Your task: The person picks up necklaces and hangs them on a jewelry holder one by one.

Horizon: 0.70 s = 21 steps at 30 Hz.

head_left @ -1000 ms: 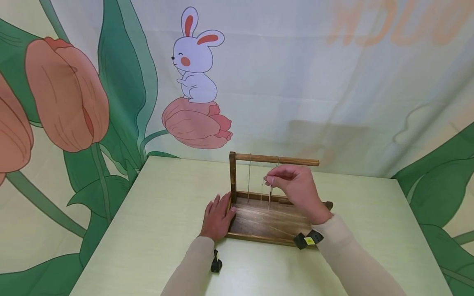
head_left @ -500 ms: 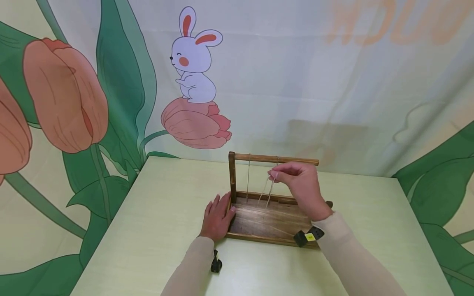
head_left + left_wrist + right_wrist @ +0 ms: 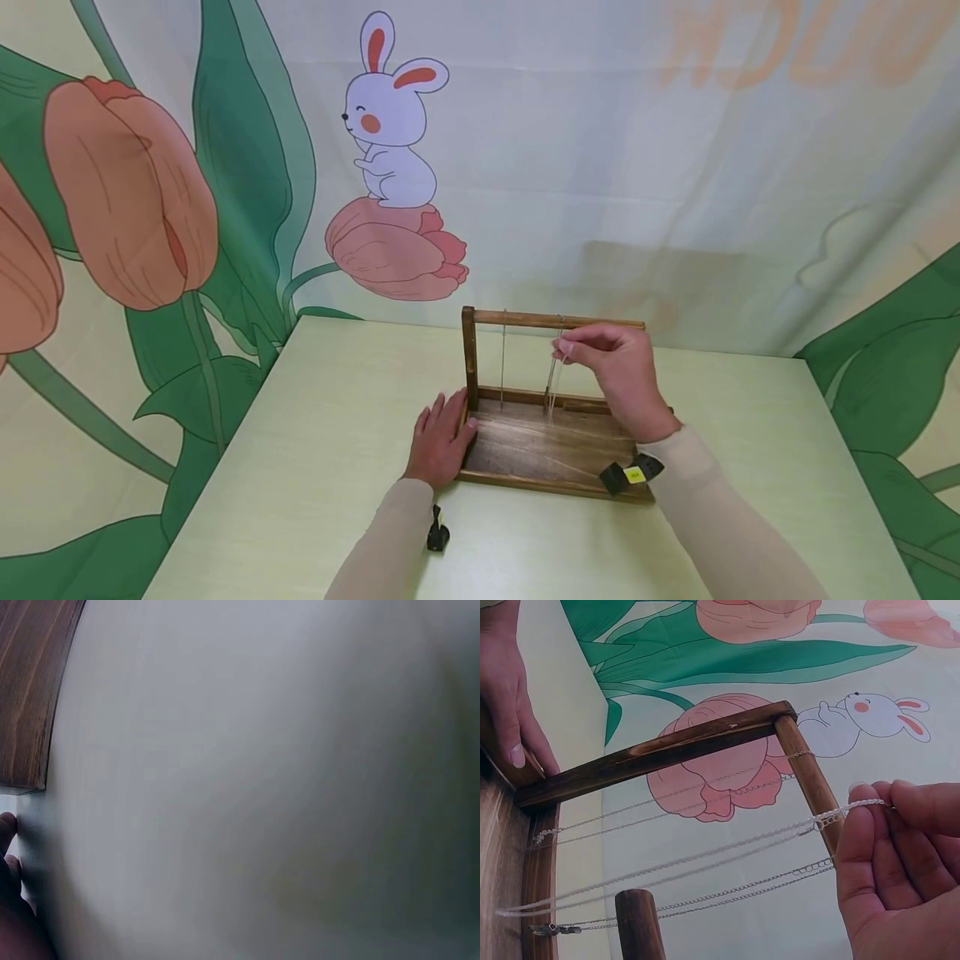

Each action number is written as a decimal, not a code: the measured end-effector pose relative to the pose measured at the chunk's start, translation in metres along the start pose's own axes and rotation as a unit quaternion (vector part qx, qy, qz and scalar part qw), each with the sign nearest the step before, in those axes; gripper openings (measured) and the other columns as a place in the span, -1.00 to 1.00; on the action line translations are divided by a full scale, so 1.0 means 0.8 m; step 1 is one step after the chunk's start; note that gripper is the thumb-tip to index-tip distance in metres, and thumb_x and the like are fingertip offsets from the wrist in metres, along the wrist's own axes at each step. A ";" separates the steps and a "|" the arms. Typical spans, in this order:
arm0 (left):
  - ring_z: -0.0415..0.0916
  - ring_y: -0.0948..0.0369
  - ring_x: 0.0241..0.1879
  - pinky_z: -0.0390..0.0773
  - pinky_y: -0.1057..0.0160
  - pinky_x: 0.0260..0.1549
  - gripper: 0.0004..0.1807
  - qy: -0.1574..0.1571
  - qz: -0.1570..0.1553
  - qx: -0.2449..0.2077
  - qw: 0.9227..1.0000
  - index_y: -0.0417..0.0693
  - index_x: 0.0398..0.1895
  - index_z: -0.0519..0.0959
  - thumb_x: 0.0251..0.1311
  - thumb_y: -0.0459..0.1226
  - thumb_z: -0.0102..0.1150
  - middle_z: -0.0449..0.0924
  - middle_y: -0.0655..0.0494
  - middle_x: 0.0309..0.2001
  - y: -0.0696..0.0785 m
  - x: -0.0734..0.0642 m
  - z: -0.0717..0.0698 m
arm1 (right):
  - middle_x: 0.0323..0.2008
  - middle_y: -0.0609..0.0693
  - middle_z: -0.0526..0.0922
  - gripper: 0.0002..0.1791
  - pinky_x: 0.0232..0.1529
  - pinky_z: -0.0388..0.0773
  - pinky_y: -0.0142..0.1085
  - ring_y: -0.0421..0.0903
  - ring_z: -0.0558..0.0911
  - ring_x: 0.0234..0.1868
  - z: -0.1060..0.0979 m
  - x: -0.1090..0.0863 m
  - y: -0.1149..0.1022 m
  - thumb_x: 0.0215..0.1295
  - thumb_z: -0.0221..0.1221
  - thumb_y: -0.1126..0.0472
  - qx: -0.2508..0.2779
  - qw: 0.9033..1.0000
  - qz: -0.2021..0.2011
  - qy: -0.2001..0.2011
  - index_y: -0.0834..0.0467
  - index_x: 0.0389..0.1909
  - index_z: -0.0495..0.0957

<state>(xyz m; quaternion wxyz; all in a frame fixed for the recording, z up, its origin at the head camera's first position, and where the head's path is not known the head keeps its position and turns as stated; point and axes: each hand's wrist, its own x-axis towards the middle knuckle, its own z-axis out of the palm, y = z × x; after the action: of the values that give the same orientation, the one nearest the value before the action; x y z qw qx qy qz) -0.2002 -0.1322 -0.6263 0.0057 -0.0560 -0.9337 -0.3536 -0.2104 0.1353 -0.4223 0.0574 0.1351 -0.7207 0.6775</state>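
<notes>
In the head view a wooden jewellery stand (image 3: 555, 454) has a shallow tray base, an upright post (image 3: 471, 358) and a crossbar (image 3: 525, 318). My right hand (image 3: 624, 379) is just below the crossbar. Its thumb and fingertips pinch a thin silver necklace (image 3: 866, 803), whose doubled strands run down toward the tray. Two other necklaces hang from the crossbar, the left one (image 3: 503, 358) nearer the post and another with a dark clasp (image 3: 555, 929) beside the held one. My left hand (image 3: 437, 442) rests with fairly straight fingers against the tray's left edge.
A short wooden peg (image 3: 639, 922) rises at the tray's other end. The stand sits on a pale table (image 3: 345, 392). Behind it hangs a backdrop printed with tulips and a rabbit (image 3: 397, 142). Black cameras (image 3: 622, 477) sit on both wrists.
My right hand has moved right and slightly up, carrying the necklace from left of the hanging one to just beside it. The left hand has stayed on the tray's edge.
</notes>
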 end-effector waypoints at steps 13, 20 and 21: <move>-0.08 -0.08 0.70 -0.18 -0.21 0.66 -0.34 0.000 0.001 -0.005 1.000 0.14 0.68 0.11 0.62 0.01 -0.10 0.19 0.06 0.65 0.003 -0.001 -0.001 | -0.31 -0.15 0.85 -0.74 -0.07 0.78 -0.33 -0.20 0.82 -0.29 -0.020 0.000 0.004 0.30 0.40 0.32 0.012 1.000 -0.007 0.014 0.46 -0.13 0.72; -0.07 -0.08 0.70 -0.16 -0.20 0.65 -0.35 0.001 0.002 0.005 1.000 0.14 0.68 0.09 0.63 0.01 -0.13 0.18 0.06 0.65 -0.002 0.001 0.003 | -0.33 -0.14 0.85 -0.73 -0.09 0.78 -0.33 -0.19 0.82 -0.29 -0.028 -0.001 0.004 0.31 0.39 0.32 0.022 0.999 -0.001 0.033 0.49 -0.13 0.70; -0.07 -0.07 0.70 -0.17 -0.19 0.65 -0.35 0.002 0.002 0.002 1.000 0.15 0.68 0.09 0.62 0.01 -0.12 0.19 0.07 0.65 -0.002 0.001 0.002 | -0.32 -0.14 0.85 -0.73 -0.09 0.78 -0.34 -0.19 0.82 -0.29 -0.029 -0.001 0.003 0.31 0.39 0.31 0.018 0.999 0.000 0.036 0.47 -0.13 0.71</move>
<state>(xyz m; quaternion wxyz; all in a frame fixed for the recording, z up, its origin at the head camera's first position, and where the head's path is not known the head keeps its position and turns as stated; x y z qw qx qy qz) -0.2010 -0.1320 -0.6287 0.0083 -0.0575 -0.9343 -0.3517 -0.2124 0.1589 -0.4235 0.0803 0.1117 -0.7060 0.6947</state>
